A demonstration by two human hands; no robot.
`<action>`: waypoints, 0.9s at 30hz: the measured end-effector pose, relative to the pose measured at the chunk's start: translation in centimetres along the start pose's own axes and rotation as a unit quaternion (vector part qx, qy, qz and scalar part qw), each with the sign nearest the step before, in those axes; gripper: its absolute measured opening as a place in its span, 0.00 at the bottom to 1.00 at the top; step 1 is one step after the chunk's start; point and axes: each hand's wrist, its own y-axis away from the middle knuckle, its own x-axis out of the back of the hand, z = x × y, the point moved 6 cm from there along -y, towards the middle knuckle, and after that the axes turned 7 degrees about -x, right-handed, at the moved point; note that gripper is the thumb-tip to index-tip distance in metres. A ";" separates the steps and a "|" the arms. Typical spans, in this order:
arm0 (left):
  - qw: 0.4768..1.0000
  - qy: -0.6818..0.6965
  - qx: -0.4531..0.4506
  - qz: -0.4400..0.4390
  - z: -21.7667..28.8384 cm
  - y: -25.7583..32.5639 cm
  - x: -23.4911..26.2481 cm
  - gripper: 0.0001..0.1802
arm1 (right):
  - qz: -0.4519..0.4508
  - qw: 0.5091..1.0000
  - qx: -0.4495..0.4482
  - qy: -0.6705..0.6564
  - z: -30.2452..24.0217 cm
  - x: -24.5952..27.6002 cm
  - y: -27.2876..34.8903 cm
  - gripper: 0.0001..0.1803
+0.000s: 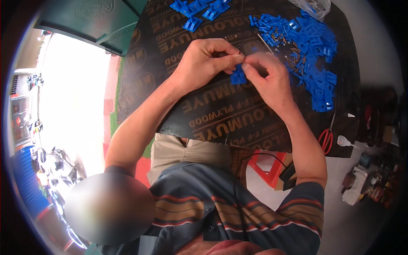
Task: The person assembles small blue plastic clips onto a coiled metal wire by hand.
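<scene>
The left hand point(206, 63) is grasping a small, blocky blue plastic part point(238, 78) by its upper end, and the right hand point(273, 78) is pinching that end with thumb and forefinger. The part is sitting between both hands, above a black printed plywood board point(180, 117). Slim brownish metal pins point(296, 58) and heaped blue plastic pieces point(316, 42) are lying beyond and right of the right hand.

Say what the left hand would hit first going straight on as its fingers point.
Probably the right hand, close beside the left hand at the blue piece; whether their fingertips touch is unclear.
</scene>
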 end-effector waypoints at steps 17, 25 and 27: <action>0.996 0.080 0.032 -0.034 -1.4 -0.1 0.0 0.12 | -0.049 0.994 -0.086 -0.056 0.7 -0.1 0.1 0.06; 0.996 0.086 0.024 -0.026 -1.1 -0.2 0.0 0.12 | -0.047 0.990 -0.115 -0.071 0.6 -0.1 0.2 0.06; 0.996 0.088 0.021 -0.026 -1.1 -0.2 0.0 0.11 | -0.047 0.990 -0.114 -0.064 0.7 -0.2 0.2 0.06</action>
